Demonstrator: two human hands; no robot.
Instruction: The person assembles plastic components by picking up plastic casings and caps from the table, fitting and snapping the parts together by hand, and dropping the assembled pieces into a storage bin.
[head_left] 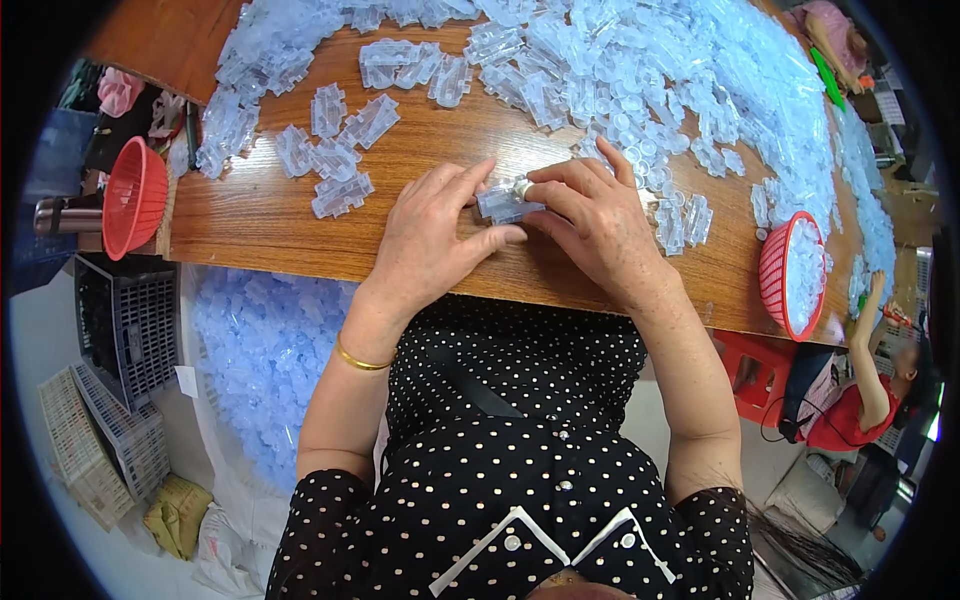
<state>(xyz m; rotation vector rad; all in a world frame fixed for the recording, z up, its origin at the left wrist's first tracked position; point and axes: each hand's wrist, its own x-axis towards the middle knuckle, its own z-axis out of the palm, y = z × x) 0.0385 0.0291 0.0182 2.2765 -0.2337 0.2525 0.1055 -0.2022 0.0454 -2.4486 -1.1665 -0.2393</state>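
Note:
Between my hands, just above the brown tabletop, is a clear plastic piece [498, 207], rectangular and faintly blue. My left hand [425, 225] curls round its left end, with the thumb along the near side. From the right, my right hand [600, 210] pinches the same piece; its index finger and thumb press at the right end, and the little finger side is raised. Something small and whitish shows at the right fingertips, too small to name. Beside my right hand lie small round clear discs [657, 178] and several loose clear pieces [684, 222].
Heaps of clear plastic parts [690, 60] cover the far table. Small groups of pieces [335, 158] lie left. A red basket [773, 275] of parts stands at the right edge, another red basket [152, 200] at left. A large bag of parts [265, 350] sits below. Other people work at right.

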